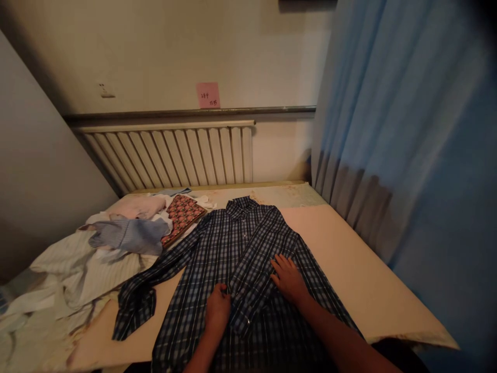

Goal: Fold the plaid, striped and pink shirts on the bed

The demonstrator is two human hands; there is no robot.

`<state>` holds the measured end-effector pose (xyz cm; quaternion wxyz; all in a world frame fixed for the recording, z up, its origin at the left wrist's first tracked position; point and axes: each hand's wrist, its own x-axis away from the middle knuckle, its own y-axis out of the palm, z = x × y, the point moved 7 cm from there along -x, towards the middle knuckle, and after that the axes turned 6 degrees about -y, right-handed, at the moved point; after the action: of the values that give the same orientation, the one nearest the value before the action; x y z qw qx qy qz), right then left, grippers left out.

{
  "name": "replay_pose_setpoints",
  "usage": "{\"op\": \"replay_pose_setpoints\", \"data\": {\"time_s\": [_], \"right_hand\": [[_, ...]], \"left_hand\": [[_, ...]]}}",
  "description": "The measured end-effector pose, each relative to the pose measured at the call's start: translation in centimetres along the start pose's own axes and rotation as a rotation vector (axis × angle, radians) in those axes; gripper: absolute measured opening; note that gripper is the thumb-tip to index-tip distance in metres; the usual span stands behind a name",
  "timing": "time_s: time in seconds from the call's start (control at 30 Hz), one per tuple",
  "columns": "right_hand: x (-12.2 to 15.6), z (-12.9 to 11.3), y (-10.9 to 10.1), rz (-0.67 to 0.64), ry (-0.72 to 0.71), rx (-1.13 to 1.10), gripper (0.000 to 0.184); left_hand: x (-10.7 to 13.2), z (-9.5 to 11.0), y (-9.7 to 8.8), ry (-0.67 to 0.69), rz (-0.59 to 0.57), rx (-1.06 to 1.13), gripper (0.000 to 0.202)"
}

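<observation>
A dark blue plaid shirt (233, 248) lies spread face up on the bed, collar toward the radiator. Its right sleeve is folded across the chest, while the other sleeve stretches out to the left. My left hand (217, 310) is closed, pinching the cuff of the folded sleeve near the shirt's middle. My right hand (288, 277) lies flat on the shirt's right side with fingers stretched out, pressing the fabric down.
A pile of clothes (128, 233) lies at the bed's left, with a red patterned item (182, 215) on it. A radiator (171, 155) lines the far wall under a pink note (207, 95). Blue curtain (407, 129) hangs at the right. The beige bed surface (357, 269) extends right.
</observation>
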<state>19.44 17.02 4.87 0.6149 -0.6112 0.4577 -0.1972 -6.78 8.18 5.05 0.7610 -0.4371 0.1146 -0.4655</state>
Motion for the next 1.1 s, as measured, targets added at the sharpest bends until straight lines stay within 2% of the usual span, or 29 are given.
{"op": "replay_pose_setpoints", "data": {"time_s": [0.1,0.17,0.23,0.33,0.4,0.5,0.63,0.87,1.1], "right_hand": [[0.0,0.0,0.0,0.005,0.001,-0.006,0.047],[0.0,0.0,-0.1,0.007,0.003,-0.007,0.047],[0.0,0.0,-0.1,0.006,0.003,-0.007,0.047],[0.0,0.0,-0.1,-0.003,0.002,-0.008,0.047],[0.0,0.0,-0.1,-0.008,0.002,-0.011,0.048],[0.0,-0.1,-0.2,-0.007,0.002,-0.014,0.048],[0.0,-0.1,-0.3,0.003,0.005,-0.011,0.048],[0.0,-0.2,-0.4,0.003,0.003,-0.006,0.047],[0.0,0.0,0.0,-0.014,0.005,0.005,0.047]], "left_hand": [[1.0,0.8,-0.8,0.103,0.059,-0.106,0.030],[1.9,2.1,-1.5,0.235,0.193,-0.249,0.034],[3.0,3.7,-1.4,0.406,0.308,-0.365,0.039],[4.1,5.7,0.9,0.648,0.299,-0.411,0.046],[4.4,6.3,2.8,0.739,0.248,-0.432,0.047],[3.8,6.1,5.0,0.714,0.187,-0.489,0.048],[3.1,5.0,6.2,0.655,0.128,-0.546,0.053],[3.1,4.7,6.3,0.656,0.111,-0.555,0.055],[3.2,5.6,5.4,0.579,0.097,-0.535,0.055]]}}
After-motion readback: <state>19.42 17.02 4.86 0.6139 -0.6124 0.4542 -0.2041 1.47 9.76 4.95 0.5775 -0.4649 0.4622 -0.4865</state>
